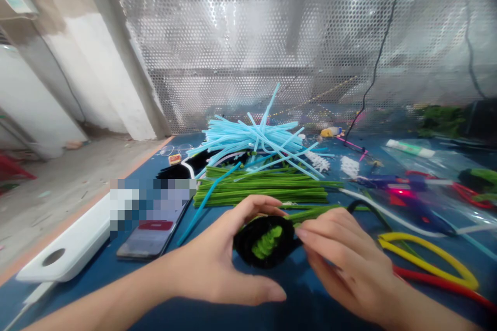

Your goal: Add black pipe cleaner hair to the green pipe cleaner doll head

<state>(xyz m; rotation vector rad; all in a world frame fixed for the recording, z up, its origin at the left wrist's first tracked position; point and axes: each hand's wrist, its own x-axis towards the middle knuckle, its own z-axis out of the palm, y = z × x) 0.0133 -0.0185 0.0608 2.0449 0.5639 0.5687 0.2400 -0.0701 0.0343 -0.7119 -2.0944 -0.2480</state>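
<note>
A black, fuzzy coil (241, 248) with a ridged green middle (267, 242), seemingly made of pipe cleaners, faces me just above the table. My left hand (223, 248) curves round its left side, fingers behind it and the thumb stretched out below, apart from it. At the right edge, my right hand (345, 258) is closed in a pinch on what looks like a black end of the coil. Its fingertips are partly hidden. Just behind both hands lies a bundle of green pipe cleaners (267, 189).
A pile of light blue pipe cleaners (248, 137) stands farther back. To the left are a phone (149, 240) and a white power bank (73, 240) with a cable. A purple glue gun (411, 194) and a yellow looped pipe cleaner (438, 248) lie right. A perforated metal panel (248, 36) closes the back.
</note>
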